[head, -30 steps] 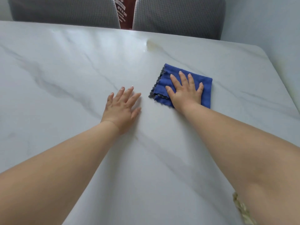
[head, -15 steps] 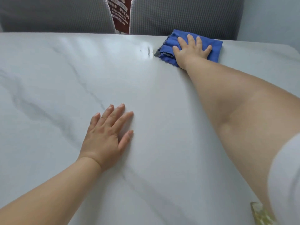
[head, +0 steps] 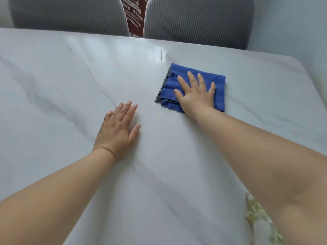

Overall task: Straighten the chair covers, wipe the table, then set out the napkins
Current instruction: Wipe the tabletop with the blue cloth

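Observation:
A folded blue cloth [head: 218,85] lies on the white marble table [head: 70,85], right of centre. My right hand [head: 196,95] presses flat on the cloth with straight, spread fingers. My left hand [head: 117,130] rests flat on the bare tabletop, to the left of the cloth and nearer to me. Two chairs with grey ribbed covers stand at the far edge, the left chair [head: 70,14] and the right chair [head: 198,20] side by side. No napkins are in view.
A dark red printed sign [head: 135,15] shows between the two chair backs. A pale wall [head: 292,23] runs along the right. The table's rounded far right corner [head: 293,58] is near it. A green patterned fabric [head: 260,220] shows under my right arm.
My right hand pushed the cloth out to the table's far edge, then drew it back towards me to right of centre. My left hand stayed flat on the table.

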A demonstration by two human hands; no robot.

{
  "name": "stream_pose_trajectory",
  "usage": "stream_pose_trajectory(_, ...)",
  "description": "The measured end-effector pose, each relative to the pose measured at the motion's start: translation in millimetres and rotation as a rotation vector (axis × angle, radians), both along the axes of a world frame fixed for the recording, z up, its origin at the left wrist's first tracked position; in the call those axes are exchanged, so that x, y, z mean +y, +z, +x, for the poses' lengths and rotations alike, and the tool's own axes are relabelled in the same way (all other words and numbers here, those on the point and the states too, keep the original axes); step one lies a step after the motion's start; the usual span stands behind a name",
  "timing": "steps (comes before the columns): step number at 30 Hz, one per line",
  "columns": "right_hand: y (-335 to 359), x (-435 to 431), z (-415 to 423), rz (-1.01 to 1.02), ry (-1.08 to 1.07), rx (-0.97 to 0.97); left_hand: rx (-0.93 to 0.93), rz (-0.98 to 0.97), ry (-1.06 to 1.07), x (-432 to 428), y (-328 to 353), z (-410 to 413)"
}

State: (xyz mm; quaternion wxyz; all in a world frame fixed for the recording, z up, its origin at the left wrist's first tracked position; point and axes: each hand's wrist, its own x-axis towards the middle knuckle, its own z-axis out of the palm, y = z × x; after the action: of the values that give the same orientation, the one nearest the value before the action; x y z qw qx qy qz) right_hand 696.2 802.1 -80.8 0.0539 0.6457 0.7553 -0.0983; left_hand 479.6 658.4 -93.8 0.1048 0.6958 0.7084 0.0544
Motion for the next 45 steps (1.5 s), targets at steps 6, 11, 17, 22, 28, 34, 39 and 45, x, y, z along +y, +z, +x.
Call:
stream_pose_trajectory(6,2,-132,-19,-0.062,0.119,-0.016,0.066,0.033,0.194,-6,6,4)
stream_pose_trajectory(11,3,-119,-29,-0.066,0.178,-0.044,-0.055,0.011,0.198,-1,3,1)
stream_pose_trajectory(17,-2,-2,-79,-0.003,0.163,-0.018,0.041,-0.032,0.090,17,6,-9)
stream_pose_trajectory(22,-4,89,-106,0.046,0.130,-0.033,-0.076,0.059,0.036,26,4,-35)
stream_pose_trajectory(28,-7,164,-128,0.061,0.101,-0.032,-0.036,0.225,-0.002,29,-10,-38)
stream_pose_trajectory(34,-6,164,-133,0.059,0.079,-0.034,-0.089,0.190,0.007,27,-9,-37)
stream_pose_trajectory(39,-5,96,-130,0.051,0.154,-0.021,-0.201,0.150,0.038,26,-7,-37)
stream_pose_trajectory(45,-3,-18,-122,0.014,0.224,0.012,-0.295,0.223,0.039,12,-2,-38)
